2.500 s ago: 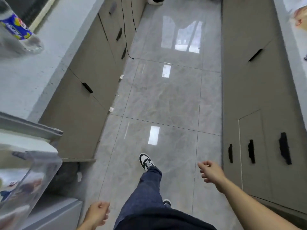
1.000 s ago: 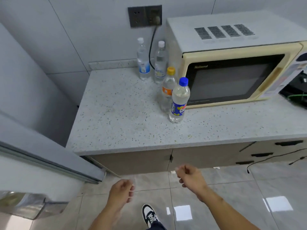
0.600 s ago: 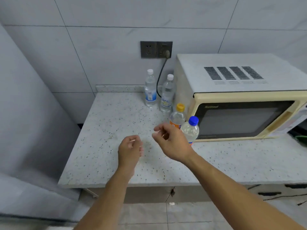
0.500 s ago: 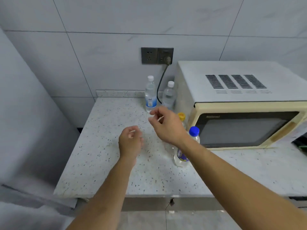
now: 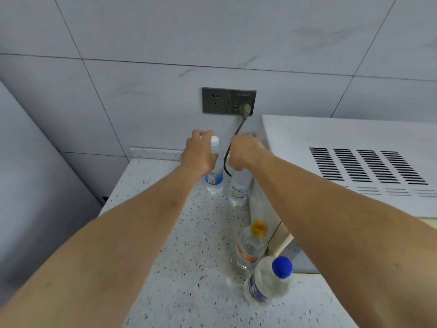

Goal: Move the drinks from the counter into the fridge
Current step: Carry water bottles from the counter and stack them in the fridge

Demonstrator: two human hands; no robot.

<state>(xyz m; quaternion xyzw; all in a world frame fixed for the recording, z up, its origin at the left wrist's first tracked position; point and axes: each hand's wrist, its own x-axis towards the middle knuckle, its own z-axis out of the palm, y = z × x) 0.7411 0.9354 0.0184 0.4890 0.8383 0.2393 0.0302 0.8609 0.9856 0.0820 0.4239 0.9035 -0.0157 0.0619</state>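
Note:
Two clear water bottles stand at the back of the speckled counter, against the wall. My left hand is wrapped around the upper part of the left one, the blue-label bottle; its white cap shows beside my fingers. My right hand is closed over the top of the right one, the white-label bottle, hiding its cap. Both bottles still stand on the counter. Nearer to me stand an orange-capped bottle and a blue-capped bottle, untouched, under my right forearm.
A cream microwave fills the counter's right side, close to the bottles. Its dark cable hangs from the wall socket between my two hands. A tall grey panel borders the counter on the left.
I turned from the floor to the counter. Both hands reached past the two near bottles to the back and closed on the two water bottles by the wall.

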